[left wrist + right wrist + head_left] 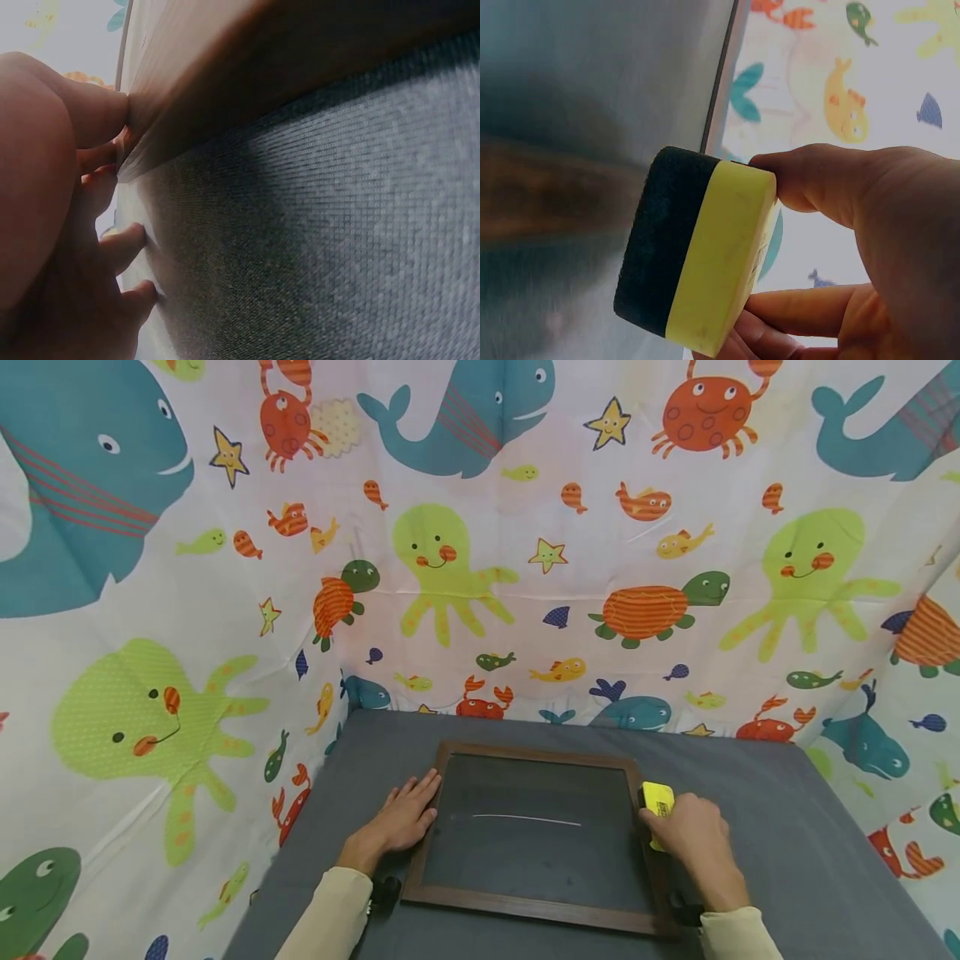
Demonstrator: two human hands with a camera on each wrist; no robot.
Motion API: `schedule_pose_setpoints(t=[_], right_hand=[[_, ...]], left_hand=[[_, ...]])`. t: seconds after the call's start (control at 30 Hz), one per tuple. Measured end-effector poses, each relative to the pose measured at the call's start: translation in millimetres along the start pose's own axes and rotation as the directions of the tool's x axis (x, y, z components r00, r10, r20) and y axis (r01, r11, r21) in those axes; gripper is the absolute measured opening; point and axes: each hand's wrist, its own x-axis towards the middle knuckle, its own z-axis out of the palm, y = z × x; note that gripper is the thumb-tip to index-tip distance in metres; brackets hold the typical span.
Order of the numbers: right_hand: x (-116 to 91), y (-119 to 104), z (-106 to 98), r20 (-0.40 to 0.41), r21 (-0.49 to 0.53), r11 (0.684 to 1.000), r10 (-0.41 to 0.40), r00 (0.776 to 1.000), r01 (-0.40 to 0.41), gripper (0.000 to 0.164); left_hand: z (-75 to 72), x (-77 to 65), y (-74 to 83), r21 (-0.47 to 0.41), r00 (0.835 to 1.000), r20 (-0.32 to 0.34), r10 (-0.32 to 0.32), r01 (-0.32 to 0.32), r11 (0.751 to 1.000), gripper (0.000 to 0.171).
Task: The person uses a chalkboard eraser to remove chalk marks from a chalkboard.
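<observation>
A small chalkboard (517,868) in a brown wooden frame (525,906) lies on the table, with one thin, nearly level white chalk line (525,818) across its dark face. My left hand (401,820) is flat at the left side of the frame, fingers spread; in the left wrist view its thumb (101,116) touches the frame's edge and other fingertips rest on the cloth. In my right hand (697,837) is a board eraser (712,255) with a yellow body and dark felt, gripped between thumb and fingers over the frame's right side. The felt looks tilted away from the board.
Dark grey cloth (780,827) covers the table around the board. White curtains (525,677) printed with sea animals hang behind it and on both sides. A dark strap or device (385,893) sits at the left wrist, another (686,910) at the right.
</observation>
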Motion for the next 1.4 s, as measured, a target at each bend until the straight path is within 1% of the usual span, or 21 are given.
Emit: schedule_pose_setpoints(t=[0.2,0.4,0.57,0.7,0.87,1.0,1.2,1.4], right_hand=[[0,-25,16,0.017,0.029,0.999,-0.014,1.0,0.013,0.073],[-4,-46,30,0.016,0.039,0.997,-0.063,0.998,0.062,0.068],[-6,-57,41,0.023,0.037,0.995,-0.091,0.996,0.091,0.064],[-6,-61,50,0.023,0.025,0.997,-0.08,0.997,0.079,0.067],[-8,-67,53,-0.008,-0.009,0.997,-0.082,0.997,0.082,0.067],[-9,-76,55,-0.018,-0.035,0.995,-0.091,0.996,0.09,0.067],[-13,-96,61,-0.028,-0.018,0.992,-0.125,0.992,0.124,0.067],[-16,-117,68,-0.036,-0.003,0.991,-0.136,0.99,0.136,0.067]], left_hand=[[0.5,1.8,-0.8,-0.008,1.0,-0.005,-0.004,0.004,1.0,0.061],[1.3,2.7,-1.1,0.005,1.0,-0.011,-0.008,0.008,1.0,0.06],[0.9,2.4,0.6,0.002,1.0,-0.011,-0.001,0.001,1.0,0.06],[-0.6,1.8,3.6,-0.003,1.0,-0.005,0.005,-0.005,1.0,0.06],[-2.1,1.9,4.1,-0.002,1.0,-0.009,0.009,-0.009,1.0,0.06],[-3.6,0.5,3.3,0.006,1.0,-0.011,0.001,-0.001,1.0,0.061],[-2.9,0.5,1.8,0.008,1.0,-0.008,-0.012,0.012,1.0,0.061],[-1.0,0.3,1.9,0.012,1.0,0.001,-0.023,0.023,1.0,0.061]])
